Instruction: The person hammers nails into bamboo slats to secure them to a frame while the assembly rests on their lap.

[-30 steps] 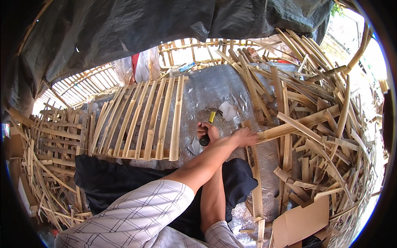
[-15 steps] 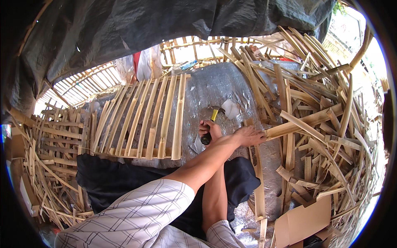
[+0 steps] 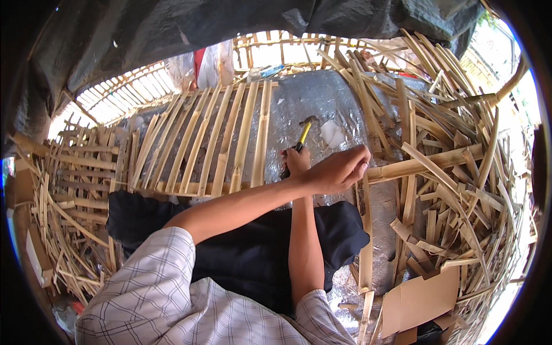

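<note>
My left arm crosses over my right one. At the left end of a wide split-bamboo strip [image 3: 425,163] is my left hand [image 3: 343,169], its fingers curled in. What they hold, if anything, is hidden. My right hand [image 3: 297,160] is wrapped around the black grip of a hammer [image 3: 305,133] with a yellow shaft, its head pointing away from me. To the left of the hammer lies a slatted bamboo panel [image 3: 221,138], its strips side by side across crosspieces.
Loose bamboo strips [image 3: 443,213] are heaped along the right. More slatted bamboo pieces [image 3: 86,172] stand at the left. A silvery sheet [image 3: 310,92] covers the work surface, with a whitish scrap [image 3: 332,134] on it. Cardboard [image 3: 422,302] lies lower right; dark tarpaulin [image 3: 190,29] hangs above.
My left hand has shifted up, and its fingers, stretched toward the bamboo strip's end before, are now curled. My right hand still holds the hammer. The whole view has shifted slightly.
</note>
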`<state>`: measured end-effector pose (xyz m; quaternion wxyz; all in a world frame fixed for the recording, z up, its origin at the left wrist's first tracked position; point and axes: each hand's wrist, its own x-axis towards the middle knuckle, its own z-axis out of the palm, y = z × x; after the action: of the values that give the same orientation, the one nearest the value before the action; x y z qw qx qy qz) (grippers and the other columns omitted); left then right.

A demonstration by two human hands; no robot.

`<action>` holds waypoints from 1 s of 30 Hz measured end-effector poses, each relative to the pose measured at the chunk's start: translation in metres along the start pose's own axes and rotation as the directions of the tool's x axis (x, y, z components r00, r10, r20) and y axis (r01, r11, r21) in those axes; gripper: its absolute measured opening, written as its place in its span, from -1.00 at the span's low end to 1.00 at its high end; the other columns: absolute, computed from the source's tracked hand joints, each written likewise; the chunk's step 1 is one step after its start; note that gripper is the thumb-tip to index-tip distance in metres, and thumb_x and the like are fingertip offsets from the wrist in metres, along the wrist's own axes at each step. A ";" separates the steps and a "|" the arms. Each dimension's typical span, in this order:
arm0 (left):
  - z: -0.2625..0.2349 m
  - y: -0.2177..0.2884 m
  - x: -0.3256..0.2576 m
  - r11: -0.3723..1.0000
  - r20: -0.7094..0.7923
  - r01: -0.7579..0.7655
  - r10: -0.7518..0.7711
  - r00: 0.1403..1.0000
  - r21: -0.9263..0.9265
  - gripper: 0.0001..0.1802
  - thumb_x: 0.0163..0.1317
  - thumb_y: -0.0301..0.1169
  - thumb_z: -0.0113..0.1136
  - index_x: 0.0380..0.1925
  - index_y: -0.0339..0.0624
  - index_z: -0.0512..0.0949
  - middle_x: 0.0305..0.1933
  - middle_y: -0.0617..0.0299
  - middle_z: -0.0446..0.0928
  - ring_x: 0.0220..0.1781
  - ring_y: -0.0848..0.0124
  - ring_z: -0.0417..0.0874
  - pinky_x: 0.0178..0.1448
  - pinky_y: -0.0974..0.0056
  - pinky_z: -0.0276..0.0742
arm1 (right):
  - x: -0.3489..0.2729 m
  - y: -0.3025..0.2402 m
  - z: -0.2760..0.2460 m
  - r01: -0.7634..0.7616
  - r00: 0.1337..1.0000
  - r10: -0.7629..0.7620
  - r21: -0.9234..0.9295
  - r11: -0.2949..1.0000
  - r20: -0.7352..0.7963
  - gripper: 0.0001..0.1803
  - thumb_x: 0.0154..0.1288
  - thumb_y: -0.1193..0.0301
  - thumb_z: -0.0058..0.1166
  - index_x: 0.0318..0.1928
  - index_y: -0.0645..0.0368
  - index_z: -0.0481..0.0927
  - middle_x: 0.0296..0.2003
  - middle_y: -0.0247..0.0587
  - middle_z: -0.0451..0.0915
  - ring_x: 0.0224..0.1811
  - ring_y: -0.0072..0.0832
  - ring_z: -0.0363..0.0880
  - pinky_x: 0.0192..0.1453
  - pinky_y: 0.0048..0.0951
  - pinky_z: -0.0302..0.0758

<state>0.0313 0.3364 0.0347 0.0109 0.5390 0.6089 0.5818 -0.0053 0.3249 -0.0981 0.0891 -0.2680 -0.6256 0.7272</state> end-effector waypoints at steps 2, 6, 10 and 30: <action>-0.043 -0.002 -0.046 0.995 -0.124 0.102 -0.100 0.987 0.012 -0.92 0.47 -0.56 -0.01 -0.19 -0.20 0.30 -0.39 0.19 0.35 -0.42 0.39 0.47 -0.29 0.18 0.44 | -0.036 -0.014 0.018 0.019 0.999 -0.035 0.457 0.889 0.028 -0.85 0.39 0.45 0.02 -0.23 0.32 0.56 -0.52 -0.18 0.62 -0.64 -0.49 0.53 -0.59 -0.39 0.43; -0.142 0.035 -0.104 0.951 -0.168 0.308 -0.304 0.938 0.001 -0.85 0.52 -0.34 0.00 -0.19 -0.17 0.36 -0.30 0.28 0.35 -0.28 0.47 0.48 -0.10 0.28 0.52 | -0.017 -0.028 -0.004 -0.156 0.974 0.134 0.110 0.982 0.183 -0.89 0.43 0.47 0.04 -0.14 0.25 0.50 -0.39 -0.16 0.68 -0.56 -0.61 0.49 -0.52 -0.52 0.43; -0.230 0.034 -0.193 0.842 -0.178 0.527 -0.504 0.845 0.117 -0.87 0.54 -0.36 0.05 -0.22 -0.13 0.39 -0.32 0.30 0.36 -0.24 0.48 0.41 -0.08 0.32 0.46 | -0.017 -0.028 -0.002 -0.268 0.952 0.231 0.187 0.945 0.200 -0.89 0.51 0.50 0.02 -0.14 0.27 0.40 -0.35 -0.10 0.57 -0.57 -0.66 0.35 -0.56 -0.57 0.34; -0.260 0.046 -0.245 0.794 0.090 0.604 -0.608 0.789 0.066 -0.92 0.24 -0.54 0.43 -0.34 -0.26 0.68 -0.29 0.19 0.73 -0.22 0.42 0.73 -0.06 0.22 0.64 | -0.009 -0.006 -0.025 -0.323 0.920 0.238 0.258 0.911 0.312 -0.94 0.56 0.57 -0.01 -0.12 0.21 0.39 -0.32 -0.20 0.53 -0.54 -0.71 0.35 -0.51 -0.58 0.37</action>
<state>-0.0037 -0.0205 0.0014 0.2201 0.3457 0.7578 0.5077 0.0133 0.3431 -0.0914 -0.0645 -0.2360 -0.4668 0.8498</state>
